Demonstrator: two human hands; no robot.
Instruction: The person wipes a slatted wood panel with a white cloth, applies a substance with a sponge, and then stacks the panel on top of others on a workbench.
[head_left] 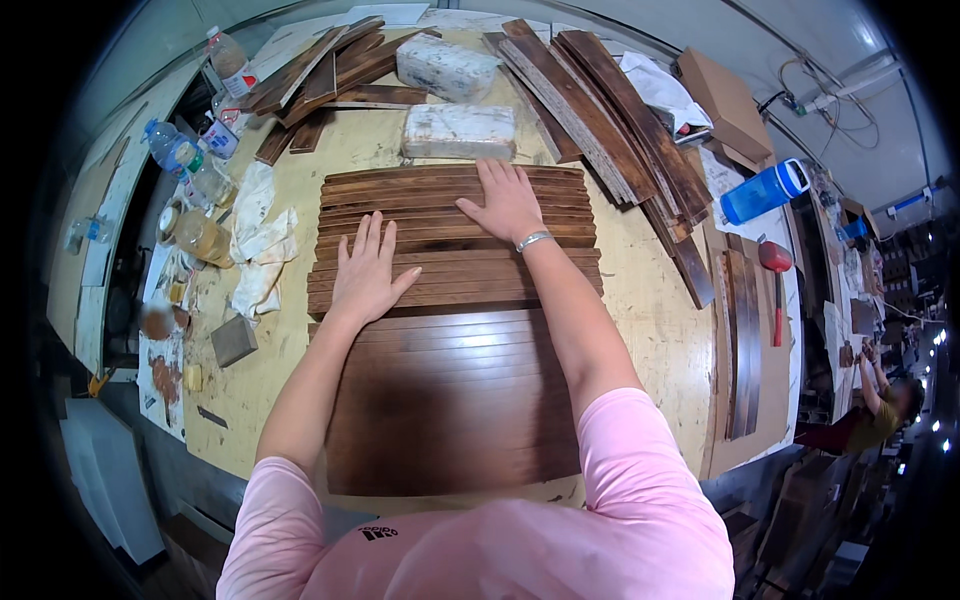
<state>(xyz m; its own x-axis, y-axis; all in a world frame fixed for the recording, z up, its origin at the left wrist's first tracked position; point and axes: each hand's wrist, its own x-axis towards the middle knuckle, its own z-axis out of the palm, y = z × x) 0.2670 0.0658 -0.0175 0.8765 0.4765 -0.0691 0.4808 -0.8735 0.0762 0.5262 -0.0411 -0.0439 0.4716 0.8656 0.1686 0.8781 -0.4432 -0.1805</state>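
Dark brown wooden strips (460, 280) lie side by side across the middle of the table, in a ridged stack. My left hand (368, 275) rests on the left part of these strips, fingers spread and pointing away from me. Farther off, my right hand (507, 205) lies flat on the strips near their far edge, its fingertips close to a wrapped white block (459, 133). A bracelet circles my right wrist. Between my forearms and nearer to me is a smooth, glossy surface of joined brown boards (450, 400). Neither hand grips anything.
Loose planks are piled at the far left (330, 75) and far right (610, 110). Bottles (205, 175), a white rag (265, 240) and a grey block (234, 341) stand along the left. To the right are a blue bottle (757, 193), a red-handled mallet (775, 275) and narrow strips (742, 340).
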